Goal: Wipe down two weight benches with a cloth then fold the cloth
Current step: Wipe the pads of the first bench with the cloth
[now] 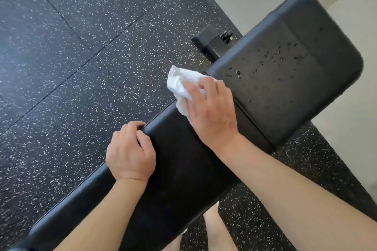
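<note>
Two of your hands are on the black weight bench, which runs diagonally from the lower left of the frame to the upper right. Your left hand curls its fingers over the bench's long left edge just below centre frame, gripping the pad. Your right hand lies with fingers spread and fairly straight on a bunched white cloth, pressing it onto the pad at the seam between the long section and the wider pad at upper right. That wider pad carries scattered droplets. Part of the cloth overhangs the bench's left edge. Speckled black rubber floor fills the left of the frame.
</note>
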The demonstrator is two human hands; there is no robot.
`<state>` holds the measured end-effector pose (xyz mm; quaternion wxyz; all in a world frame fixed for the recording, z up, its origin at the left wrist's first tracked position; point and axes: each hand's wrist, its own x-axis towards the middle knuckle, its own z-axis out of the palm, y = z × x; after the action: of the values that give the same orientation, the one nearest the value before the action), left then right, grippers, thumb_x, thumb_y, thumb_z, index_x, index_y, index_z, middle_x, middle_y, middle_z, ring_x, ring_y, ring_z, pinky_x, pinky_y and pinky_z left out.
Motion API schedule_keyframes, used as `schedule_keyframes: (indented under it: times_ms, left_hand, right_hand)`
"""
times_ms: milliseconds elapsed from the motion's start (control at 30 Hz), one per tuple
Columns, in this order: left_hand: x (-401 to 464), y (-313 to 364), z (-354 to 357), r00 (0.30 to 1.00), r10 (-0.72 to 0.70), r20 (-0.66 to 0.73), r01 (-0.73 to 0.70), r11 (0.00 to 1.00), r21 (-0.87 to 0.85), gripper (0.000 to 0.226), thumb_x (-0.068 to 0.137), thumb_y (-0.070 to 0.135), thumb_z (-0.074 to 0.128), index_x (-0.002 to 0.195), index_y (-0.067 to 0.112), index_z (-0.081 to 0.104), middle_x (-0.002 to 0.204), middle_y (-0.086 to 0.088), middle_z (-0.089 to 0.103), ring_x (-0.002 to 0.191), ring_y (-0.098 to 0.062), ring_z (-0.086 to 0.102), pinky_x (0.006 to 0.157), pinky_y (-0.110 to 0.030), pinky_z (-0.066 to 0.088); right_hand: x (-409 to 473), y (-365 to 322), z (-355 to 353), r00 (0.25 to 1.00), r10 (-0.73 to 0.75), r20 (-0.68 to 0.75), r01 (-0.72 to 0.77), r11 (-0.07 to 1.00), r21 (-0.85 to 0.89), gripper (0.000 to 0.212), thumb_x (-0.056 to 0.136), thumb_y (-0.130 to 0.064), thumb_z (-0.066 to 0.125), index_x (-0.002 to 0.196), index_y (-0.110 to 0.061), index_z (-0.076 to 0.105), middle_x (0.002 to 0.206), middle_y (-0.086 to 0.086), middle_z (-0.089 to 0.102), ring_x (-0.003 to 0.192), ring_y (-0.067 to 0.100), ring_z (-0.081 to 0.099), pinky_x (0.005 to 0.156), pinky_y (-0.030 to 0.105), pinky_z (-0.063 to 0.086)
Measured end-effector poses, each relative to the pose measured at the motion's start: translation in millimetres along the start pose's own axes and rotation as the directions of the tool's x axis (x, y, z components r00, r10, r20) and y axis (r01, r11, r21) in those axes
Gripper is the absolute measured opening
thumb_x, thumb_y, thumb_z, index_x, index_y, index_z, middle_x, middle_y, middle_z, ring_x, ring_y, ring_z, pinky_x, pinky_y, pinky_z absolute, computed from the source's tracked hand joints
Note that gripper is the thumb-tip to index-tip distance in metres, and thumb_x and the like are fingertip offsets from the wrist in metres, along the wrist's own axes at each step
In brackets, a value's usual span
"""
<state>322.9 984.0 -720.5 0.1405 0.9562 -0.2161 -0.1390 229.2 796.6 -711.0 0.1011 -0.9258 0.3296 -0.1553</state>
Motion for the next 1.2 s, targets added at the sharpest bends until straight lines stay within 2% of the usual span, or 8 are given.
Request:
schedule_keyframes:
  times_ms: [133,233,300,400,600,767,967,1200]
  left_hand:
    - [0.4,1.1,-1.4,1.000,0.010,-0.009,-0.010,1.000,0.004,0.039,0.094,0.033,0.030,0.110,0.025,0.065,0.096,0.002,0.067,0.093,-0.029,0.058,0.073,-0.037,0.034]
    - [0.1,1.0,-2.8,1.000,0.006,0.003,-0.006,1.000,0.000,0.044,0.093,0.037,0.026,0.109,0.025,0.065,0.087,0.002,0.057,0.093,-0.033,0.058,0.074,-0.039,0.034]
    - [-0.8,0.4,-3.6,1.000,0.003,0.004,-0.003,1.000,-0.007,0.044,0.093,0.038,0.026,0.110,0.026,0.066,0.084,0.007,0.050,0.091,-0.034,0.058,0.073,-0.040,0.034]
    - [-0.5,-1.0,-2.2,1.000,0.010,-0.013,-0.010,1.000,-0.024,0.042,0.094,0.037,0.028,0.111,0.026,0.066,0.089,0.000,0.062,0.092,-0.034,0.059,0.075,-0.040,0.035]
    - [-0.2,-0.6,-5.2,0.999,0.010,0.043,-0.009,0.999,-0.034,0.038,0.095,0.033,0.030,0.109,0.023,0.063,0.095,-0.005,0.068,0.095,-0.035,0.057,0.075,-0.041,0.036]
    - [1.0,0.5,-5.1,0.998,0.009,0.064,-0.007,1.000,-0.018,0.037,0.095,0.032,0.030,0.108,0.022,0.063,0.098,-0.003,0.068,0.093,-0.034,0.057,0.074,-0.041,0.036]
    - [1.2,-0.4,-3.1,1.000,0.016,0.025,-0.016,1.000,-0.008,0.041,0.094,0.034,0.026,0.109,0.022,0.063,0.098,-0.001,0.069,0.092,-0.030,0.056,0.074,-0.041,0.037]
    - [-1.5,0.1,-2.5,1.000,-0.002,-0.009,0.002,1.000,0.007,0.046,0.094,0.037,0.024,0.112,0.024,0.064,0.097,-0.001,0.066,0.096,-0.030,0.057,0.076,-0.040,0.034]
  right_hand:
    - [-2.2,-44.4,14.2,0.990,-0.082,0.115,0.084,0.996,-0.017,0.021,0.094,-0.028,0.063,0.112,-0.021,0.072,0.105,0.005,0.064,0.089,0.030,0.058,0.073,0.040,0.039]
    - [0.8,-52.9,17.9,0.982,-0.161,0.100,0.160,0.987,0.026,0.020,0.091,-0.028,0.059,0.100,-0.016,0.073,0.100,0.007,0.064,0.086,0.029,0.057,0.071,0.039,0.041]
    - [-7.9,-39.9,13.0,0.982,-0.176,0.069,0.174,0.984,0.035,0.020,0.089,-0.025,0.060,0.100,-0.014,0.073,0.099,0.009,0.064,0.085,0.029,0.056,0.071,0.039,0.041]
    - [-55.1,-1.2,-7.0,0.996,-0.082,0.022,0.082,0.997,-0.001,0.018,0.092,-0.025,0.065,0.103,-0.012,0.073,0.099,0.009,0.064,0.081,0.030,0.054,0.068,0.041,0.045]
    - [-151.0,55.7,-52.9,0.988,-0.055,0.145,0.062,0.997,-0.043,0.027,0.095,-0.025,0.063,0.119,-0.016,0.056,0.107,0.008,0.058,0.084,0.030,0.050,0.070,0.046,0.048]
    - [-89.2,27.1,-26.6,0.997,-0.001,0.076,0.008,0.996,-0.090,0.021,0.099,-0.030,0.056,0.106,-0.010,0.062,0.096,0.011,0.056,0.078,0.031,0.047,0.063,0.044,0.041]
    - [-3.6,-2.3,-0.4,0.994,-0.099,0.053,0.100,0.995,-0.010,0.029,0.100,-0.033,0.052,0.103,-0.009,0.067,0.096,0.012,0.059,0.080,0.032,0.052,0.064,0.043,0.042]
    - [-47.9,-1.2,-9.5,0.995,-0.088,0.045,0.084,0.993,0.085,0.023,0.098,-0.032,0.056,0.106,-0.014,0.067,0.098,0.007,0.059,0.083,0.027,0.051,0.069,0.039,0.043]
